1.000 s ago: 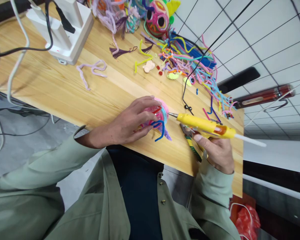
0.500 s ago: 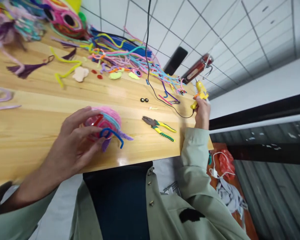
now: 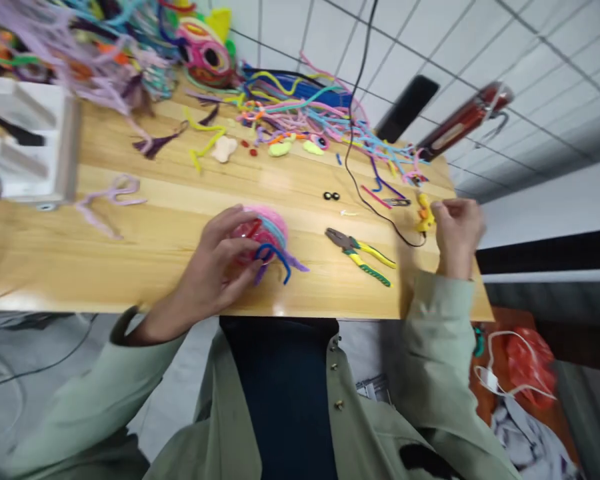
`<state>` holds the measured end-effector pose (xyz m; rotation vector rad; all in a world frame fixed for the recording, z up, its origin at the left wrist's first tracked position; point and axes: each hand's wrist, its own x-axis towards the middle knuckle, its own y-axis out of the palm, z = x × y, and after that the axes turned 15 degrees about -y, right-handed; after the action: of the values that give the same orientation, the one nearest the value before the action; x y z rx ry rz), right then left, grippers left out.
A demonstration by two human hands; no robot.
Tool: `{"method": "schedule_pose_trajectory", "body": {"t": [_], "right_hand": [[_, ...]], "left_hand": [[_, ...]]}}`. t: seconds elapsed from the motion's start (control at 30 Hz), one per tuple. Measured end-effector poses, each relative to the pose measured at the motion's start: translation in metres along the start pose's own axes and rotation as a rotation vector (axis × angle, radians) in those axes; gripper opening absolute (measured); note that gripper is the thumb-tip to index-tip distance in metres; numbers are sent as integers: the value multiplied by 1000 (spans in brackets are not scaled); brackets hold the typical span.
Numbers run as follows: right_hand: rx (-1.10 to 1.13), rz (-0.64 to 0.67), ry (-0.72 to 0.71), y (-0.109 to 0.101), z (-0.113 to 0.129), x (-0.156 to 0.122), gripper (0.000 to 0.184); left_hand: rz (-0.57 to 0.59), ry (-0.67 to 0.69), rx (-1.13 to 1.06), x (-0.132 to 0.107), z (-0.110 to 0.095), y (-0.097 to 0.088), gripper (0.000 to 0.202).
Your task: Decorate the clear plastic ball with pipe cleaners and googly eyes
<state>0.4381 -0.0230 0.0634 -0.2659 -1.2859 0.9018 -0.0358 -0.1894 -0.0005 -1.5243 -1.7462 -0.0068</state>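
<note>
My left hand is closed round a ball-shaped craft piece wound in pink fuzzy pipe cleaner, with a light-blue band and purple strips at its lower side. A bent dark-blue pipe cleaner juts out by the thumb and fingertips. A red part shows under the fingers. At the table's right end, my right hand is curled, just right of a yellow glue gun. The gun lies beside the fingers, its black cord running from it. What the curled fingers contain, if anything, is hidden.
Pliers with yellow-green handles lie between my hands. Behind them are two black bead-like eyes and a hair clip. Pipe cleaners heap along the wall near a black phone. A white device stands left.
The glue gun has come down from my right hand's grip onto the table, and the hand is now beside it. My left hand still holds the pink ball. The view has swung left.
</note>
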Motion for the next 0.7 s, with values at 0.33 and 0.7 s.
{"method": "schedule_pose_trajectory", "body": {"t": [0.33, 0.7], "right_hand": [[450, 322, -791, 0, 266, -101, 13], [444, 260, -727, 16, 269, -103, 14]], "left_hand": [[5, 4, 18, 0, -1, 2, 33], [-61, 29, -8, 0, 1, 11, 32]]}}
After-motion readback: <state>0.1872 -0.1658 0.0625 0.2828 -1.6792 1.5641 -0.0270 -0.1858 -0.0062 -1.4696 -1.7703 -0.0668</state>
